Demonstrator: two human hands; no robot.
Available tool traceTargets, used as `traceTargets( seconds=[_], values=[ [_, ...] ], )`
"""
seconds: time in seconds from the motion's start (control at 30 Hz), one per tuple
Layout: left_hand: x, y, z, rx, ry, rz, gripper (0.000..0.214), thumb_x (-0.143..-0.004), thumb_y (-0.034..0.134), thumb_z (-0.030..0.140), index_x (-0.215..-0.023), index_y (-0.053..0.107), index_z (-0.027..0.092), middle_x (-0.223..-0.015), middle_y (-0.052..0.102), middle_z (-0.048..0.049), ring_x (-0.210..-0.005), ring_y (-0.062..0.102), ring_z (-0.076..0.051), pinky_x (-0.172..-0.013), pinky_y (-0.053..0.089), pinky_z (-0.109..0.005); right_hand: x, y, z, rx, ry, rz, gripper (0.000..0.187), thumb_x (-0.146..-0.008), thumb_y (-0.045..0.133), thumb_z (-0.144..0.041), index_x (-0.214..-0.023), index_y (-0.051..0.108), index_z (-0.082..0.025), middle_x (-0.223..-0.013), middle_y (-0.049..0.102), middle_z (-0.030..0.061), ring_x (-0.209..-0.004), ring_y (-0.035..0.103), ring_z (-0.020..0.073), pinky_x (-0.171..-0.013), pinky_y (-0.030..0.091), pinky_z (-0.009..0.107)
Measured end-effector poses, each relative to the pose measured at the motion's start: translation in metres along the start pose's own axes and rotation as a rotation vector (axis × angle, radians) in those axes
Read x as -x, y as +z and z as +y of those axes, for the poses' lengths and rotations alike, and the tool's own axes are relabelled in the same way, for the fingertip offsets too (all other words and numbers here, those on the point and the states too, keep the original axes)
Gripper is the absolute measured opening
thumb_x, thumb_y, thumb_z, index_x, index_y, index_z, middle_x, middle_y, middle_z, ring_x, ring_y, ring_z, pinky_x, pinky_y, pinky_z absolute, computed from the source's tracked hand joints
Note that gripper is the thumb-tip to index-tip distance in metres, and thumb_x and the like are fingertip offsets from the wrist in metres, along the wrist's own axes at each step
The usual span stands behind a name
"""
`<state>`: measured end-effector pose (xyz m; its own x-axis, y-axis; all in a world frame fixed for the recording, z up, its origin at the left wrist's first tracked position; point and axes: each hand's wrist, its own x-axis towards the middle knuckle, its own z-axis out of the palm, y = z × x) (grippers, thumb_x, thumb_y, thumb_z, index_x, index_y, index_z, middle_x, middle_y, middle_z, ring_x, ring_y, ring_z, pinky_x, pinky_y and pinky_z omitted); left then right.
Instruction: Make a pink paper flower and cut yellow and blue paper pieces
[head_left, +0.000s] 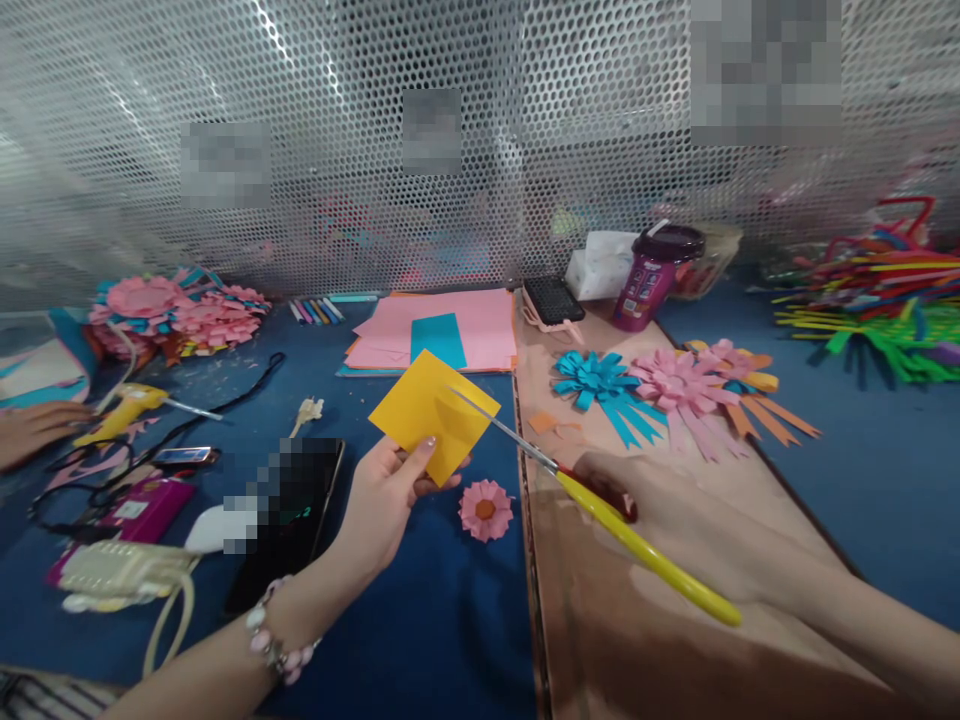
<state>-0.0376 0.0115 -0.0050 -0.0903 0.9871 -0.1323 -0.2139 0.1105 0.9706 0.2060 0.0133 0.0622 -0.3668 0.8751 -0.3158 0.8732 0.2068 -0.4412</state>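
Note:
My left hand [397, 480] pinches a yellow paper square [435, 410] by its lower corner, the thumb on top. My right hand [637, 500] is closed around a pair of scissors [600, 508] with a long yellow handle; a bit of red shows by the fingers. The scissor blades point up and left, and their tips overlap the right part of the yellow paper in view. Whether they touch it I cannot tell. Just below the paper, a small pink paper flower [486, 510] with an orange-brown middle lies on the blue table.
Pink paper sheets [480, 330] with a blue piece lie behind. Paper rosettes [675, 385] rest on cardboard [585, 600] at right, near a purple cup [652, 280]. Left are a phone [289, 540], a yellow glue gun [124, 410], cables and another person's hand [37, 430].

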Motion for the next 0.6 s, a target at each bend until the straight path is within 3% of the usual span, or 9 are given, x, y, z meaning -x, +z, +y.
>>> traceTargets(
  seconds=[0.6],
  values=[
    [-0.001,0.000,0.000,0.025,-0.037,0.002,0.037,-0.081,0.065,0.029,-0.114,0.056,0.015,-0.111,0.066,-0.0108,-0.090,0.069,-0.024,-0.064,0.059,-0.028,0.001,-0.008,-0.011,0.032,-0.035,0.039,0.017,-0.069,0.048,-0.009,-0.056,0.040,-0.018,-0.047,0.040,-0.0046,-0.044,0.031,0.0091,-0.047,0.021,0.024]
  ],
)
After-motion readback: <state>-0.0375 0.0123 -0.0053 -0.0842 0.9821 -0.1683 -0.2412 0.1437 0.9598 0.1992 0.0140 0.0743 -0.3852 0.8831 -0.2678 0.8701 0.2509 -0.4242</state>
